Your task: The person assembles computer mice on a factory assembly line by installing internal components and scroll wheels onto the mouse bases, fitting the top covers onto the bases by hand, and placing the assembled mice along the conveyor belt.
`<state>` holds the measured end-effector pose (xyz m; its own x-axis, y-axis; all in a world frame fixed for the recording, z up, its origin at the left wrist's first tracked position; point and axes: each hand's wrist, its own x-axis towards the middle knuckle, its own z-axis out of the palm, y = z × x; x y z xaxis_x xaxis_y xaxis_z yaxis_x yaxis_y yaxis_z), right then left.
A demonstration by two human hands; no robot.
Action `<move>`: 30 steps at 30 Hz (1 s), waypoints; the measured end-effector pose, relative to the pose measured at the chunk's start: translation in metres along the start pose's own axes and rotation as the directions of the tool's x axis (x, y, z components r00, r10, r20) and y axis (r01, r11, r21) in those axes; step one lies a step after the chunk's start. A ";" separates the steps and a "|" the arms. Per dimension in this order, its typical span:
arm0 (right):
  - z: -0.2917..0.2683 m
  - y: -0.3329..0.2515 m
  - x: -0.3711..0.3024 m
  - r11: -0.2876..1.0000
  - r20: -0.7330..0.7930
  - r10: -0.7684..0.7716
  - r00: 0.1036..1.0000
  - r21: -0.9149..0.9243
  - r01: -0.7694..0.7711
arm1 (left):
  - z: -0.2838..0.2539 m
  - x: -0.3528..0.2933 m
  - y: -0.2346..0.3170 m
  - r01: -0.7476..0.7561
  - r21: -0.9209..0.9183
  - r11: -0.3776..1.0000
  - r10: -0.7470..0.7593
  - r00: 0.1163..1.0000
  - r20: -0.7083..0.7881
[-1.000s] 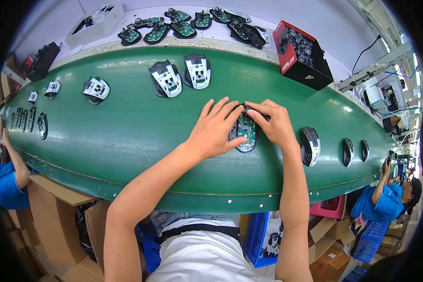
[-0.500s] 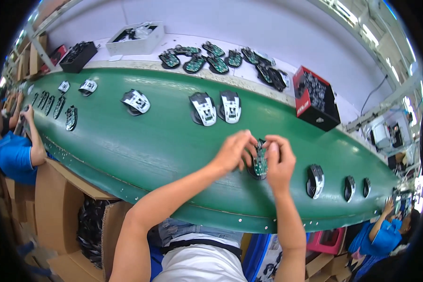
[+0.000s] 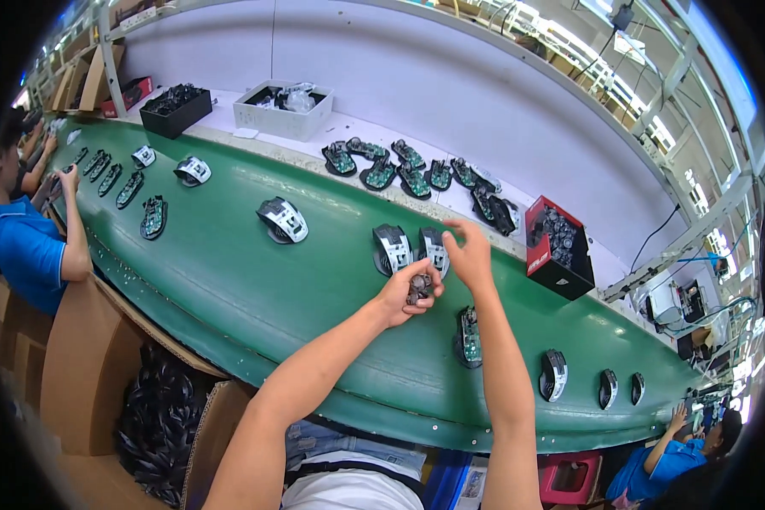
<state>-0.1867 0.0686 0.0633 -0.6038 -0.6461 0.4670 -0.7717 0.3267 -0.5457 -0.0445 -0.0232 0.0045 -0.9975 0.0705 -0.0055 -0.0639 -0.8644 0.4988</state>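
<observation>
Factory assembly line. Long green conveyor belt point(image 3: 229, 280) before me, half-built computer mice point(image 3: 282, 219) spaced along it, circuit boards point(image 3: 381, 174) on bench behind, co-workers in blue shirts point(image 3: 25, 251) alongside.

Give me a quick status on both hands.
Left hand cupping small dark parts. Right hand raised, fingertips pinched, contents unclear. Open mouse base on green belt below.

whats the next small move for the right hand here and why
Probably bring the right hand down to the small dark parts cupped in the left hand and pinch one out. The right fingers are raised just above that handful and look empty, while an open mouse base with its green circuit board lies on the green belt right below, apparently waiting for a part.
</observation>
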 end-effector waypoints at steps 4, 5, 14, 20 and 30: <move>0.035 0.042 -0.004 0.986 0.232 0.077 0.970 -0.159 -0.040 | -0.008 0.007 0.012 -0.196 -0.028 0.980 0.195 0.981 -0.016; 0.042 0.031 -0.010 0.974 0.230 0.102 0.968 -0.222 -0.050 | -0.011 0.003 0.019 -0.242 -0.019 0.970 0.241 0.969 -0.051; 0.008 0.025 -0.027 0.999 -0.020 -0.050 0.999 0.018 0.050 | -0.043 0.007 0.060 -0.412 -0.132 0.901 0.403 0.910 -0.092; -0.086 -0.011 -0.086 0.926 -0.100 0.145 0.984 0.363 -0.100 | -0.058 -0.012 0.072 -0.521 -0.090 0.849 0.485 0.834 -0.264; -0.065 -0.023 -0.171 0.944 -0.116 0.099 0.988 -0.303 -0.130 | -0.043 0.008 0.053 -0.518 0.013 0.855 0.495 0.810 -0.313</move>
<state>-0.0787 0.2170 0.0412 -0.6963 -0.5263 0.4880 -0.7106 0.6012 -0.3656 -0.0574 -0.0903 -0.0063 -0.8494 -0.5269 -0.0287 0.4623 -0.7692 0.4411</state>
